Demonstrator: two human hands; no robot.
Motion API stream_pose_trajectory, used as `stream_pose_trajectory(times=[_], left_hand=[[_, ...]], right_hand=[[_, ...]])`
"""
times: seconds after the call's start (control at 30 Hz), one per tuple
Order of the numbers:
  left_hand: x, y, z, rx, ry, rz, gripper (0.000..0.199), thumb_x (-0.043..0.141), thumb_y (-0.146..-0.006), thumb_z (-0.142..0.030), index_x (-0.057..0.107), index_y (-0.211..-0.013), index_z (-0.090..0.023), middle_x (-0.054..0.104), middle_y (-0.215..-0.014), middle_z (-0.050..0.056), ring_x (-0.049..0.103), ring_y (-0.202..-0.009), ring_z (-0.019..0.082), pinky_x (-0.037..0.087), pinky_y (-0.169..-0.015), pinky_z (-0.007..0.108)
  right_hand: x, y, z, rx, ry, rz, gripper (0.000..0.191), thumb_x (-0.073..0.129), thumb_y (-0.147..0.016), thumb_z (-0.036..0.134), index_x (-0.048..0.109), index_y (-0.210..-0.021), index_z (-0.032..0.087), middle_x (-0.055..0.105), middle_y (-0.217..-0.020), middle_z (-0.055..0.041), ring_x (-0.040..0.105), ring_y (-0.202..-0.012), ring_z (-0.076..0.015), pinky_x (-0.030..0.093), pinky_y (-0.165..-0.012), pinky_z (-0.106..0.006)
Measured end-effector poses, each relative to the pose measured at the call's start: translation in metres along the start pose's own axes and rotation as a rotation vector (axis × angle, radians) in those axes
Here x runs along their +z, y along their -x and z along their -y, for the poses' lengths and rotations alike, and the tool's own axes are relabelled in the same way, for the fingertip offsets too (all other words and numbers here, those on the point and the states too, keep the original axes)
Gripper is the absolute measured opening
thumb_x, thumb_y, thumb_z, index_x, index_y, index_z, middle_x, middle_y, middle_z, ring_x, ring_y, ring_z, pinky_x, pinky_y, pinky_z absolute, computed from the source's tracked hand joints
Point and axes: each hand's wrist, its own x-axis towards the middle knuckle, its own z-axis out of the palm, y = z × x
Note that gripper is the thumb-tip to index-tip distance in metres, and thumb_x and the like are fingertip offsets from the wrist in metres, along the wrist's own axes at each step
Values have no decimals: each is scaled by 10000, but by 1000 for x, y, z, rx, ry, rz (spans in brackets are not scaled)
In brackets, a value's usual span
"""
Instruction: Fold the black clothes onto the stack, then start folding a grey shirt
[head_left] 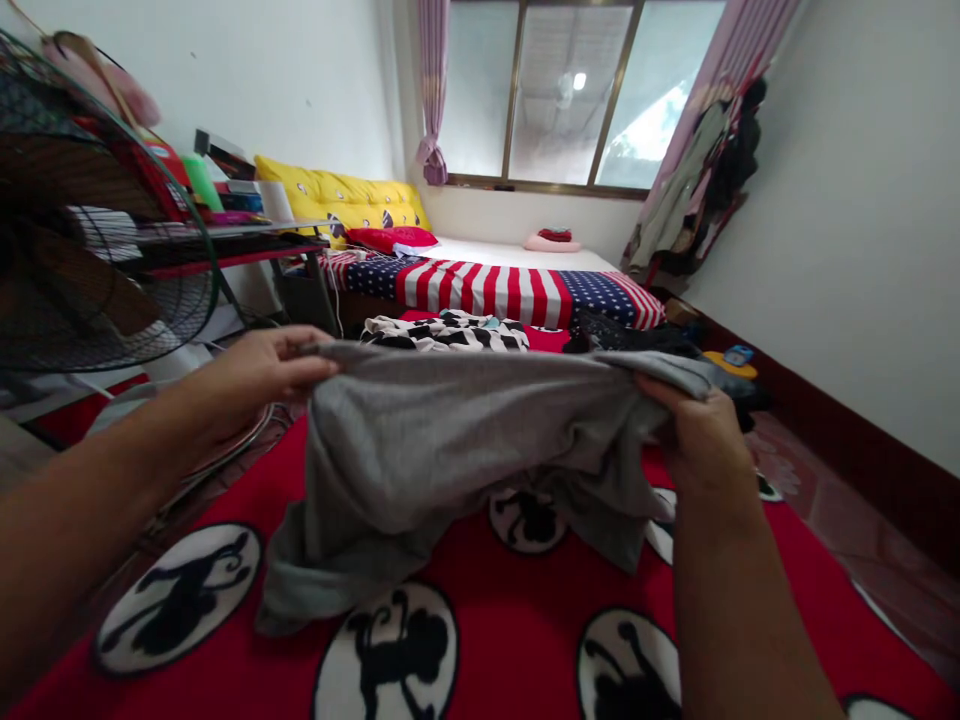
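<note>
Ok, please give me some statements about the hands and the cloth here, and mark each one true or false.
1. Both hands hold the grey garment. True.
2. The left hand rests flat on the fan. False: it pinches the garment's upper edge.
3. The garment hangs over a red blanket with black-and-white round figures. True.
4. The right hand holds a blue phone. False: it grips the garment's other end.
5. A stars-and-stripes cover lies behind the garment. True.

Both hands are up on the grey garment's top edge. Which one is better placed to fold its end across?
Probably the left hand: it pinches a flat corner of the grey garment, while the right hand grips bunched cloth.
</note>
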Motion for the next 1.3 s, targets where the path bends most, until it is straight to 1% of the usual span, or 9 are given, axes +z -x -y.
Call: stream_pose_trajectory(times=[0.07, 0.2, 0.3, 0.4, 0.5, 0.63, 0.9, 1.1, 1.3], left_hand=[[4, -8, -13, 50, 15, -52, 463, 598, -749, -425, 621, -1164, -220, 659, -1110, 72, 621, -1015, 259, 499, -886, 370], [26, -28, -43, 142, 49, -156, 490, 583, -800, -416, 578, -1254, -230, 572, -1319, 93, 541, -1209, 281, 442, -1025, 434], [63, -23, -60, 236, 89, -153, 482, 563, -841, -385, 558, -1292, -214, 473, -1439, 119, 466, -1311, 285, 381, -1099, 464], [105, 7, -67, 315, 52, 40, 540, 650, -786, -317, 556, -1310, -227, 418, -1490, 129, 440, -1342, 301, 388, -1106, 469], [125, 39, -64, 337, -45, 62, 586, 608, -777, -196, 518, -1351, -271, 377, -1526, 97, 393, -1379, 296, 379, -1121, 481], [116, 57, -50, 245, -156, 43, 684, 514, -734, -72, 474, -1393, -250, 475, -1455, 93, 487, -1301, 263, 437, -1084, 438], [100, 56, -22, 271, -216, -5, 650, 353, -728, 65, 636, -1221, -251, 638, -1262, 53, 572, -1162, 223, 493, -979, 387], [87, 51, -18, 258, -22, -8, 580, 376, -616, 25, 696, -1034, -218, 708, -1068, 42, 609, -1052, 217, 466, -956, 350], [24, 60, -17, 140, 189, 142, 368, 424, -550, -129, 718, -740, -245, 722, -758, -8, 646, -773, 205, 479, -743, 270]], right_hand=[[7, -5, -14, -29, -75, -147, 824, 781, -576, 322, 471, -1335, 235, 451, -1460, -128, 580, -1207, -285, 511, -966, -421], [23, -7, -30, -78, -2, -103, 1013, 760, -600, 324, 240, -1464, 233, 142, -1601, -171, 369, -1401, -292, 423, -1061, -435], [27, -4, -36, -70, 99, 28, 811, 728, -647, 365, 413, -1370, 180, 374, -1506, -184, 485, -1314, -292, 455, -1022, -431], [25, 0, -44, 5, 304, 279, 482, 707, -684, 358, 630, -1105, 135, 674, -1156, -153, 661, -1036, -256, 525, -881, -384], [21, 3, -60, 105, 581, 573, 319, 707, -690, 291, 695, -963, 125, 729, -859, -85, 686, -781, -196, 526, -725, -301], [17, 3, -87, 77, 970, 541, 339, 746, -685, 294, 719, -995, 160, 713, -963, -69, 661, -904, -197, 486, -802, -276], [11, 20, -118, -97, 1423, -130, 515, 659, -815, 397, 570, -1297, 237, 461, -1344, -155, 442, -1204, -349, 409, -916, -448], [6, 31, -120, -13, 1388, 5, 557, 509, -908, 361, 426, -1450, 264, 475, -1296, -164, 600, -960, -287, 466, -728, -370], [-38, 55, -91, -212, 1102, 213, 498, 403, -866, 172, 574, -1327, 253, 601, -1046, -72, 619, -943, -222, 482, -812, -320]])
